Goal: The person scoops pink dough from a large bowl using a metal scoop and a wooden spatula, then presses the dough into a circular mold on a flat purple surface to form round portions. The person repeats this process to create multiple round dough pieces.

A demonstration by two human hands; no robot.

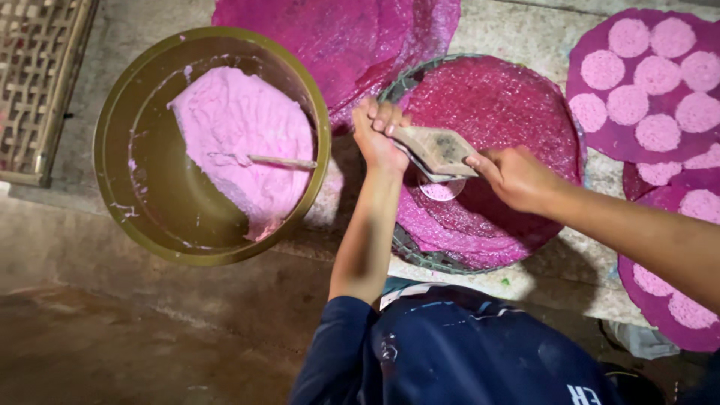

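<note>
Frame centre: left hand [379, 131] and right hand [514, 176] each pinch one end of flat scraper [435, 150] over magenta sheet [491, 112]; keep scraper level, pressure even.

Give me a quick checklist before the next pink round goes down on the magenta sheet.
1. Left hand grips one end of the flat tool: ok.
2. Right hand grips the other end: ok.
3. Tool sits over the magenta sheet on the round tray: ok.
4. Fresh pale round lies on the sheet just below the tool: ok.
5. Pink batter left in the olive basin, stick resting in it: ok.
6. Batter loaded under the tool: cannot tell, underside hidden.
</note>
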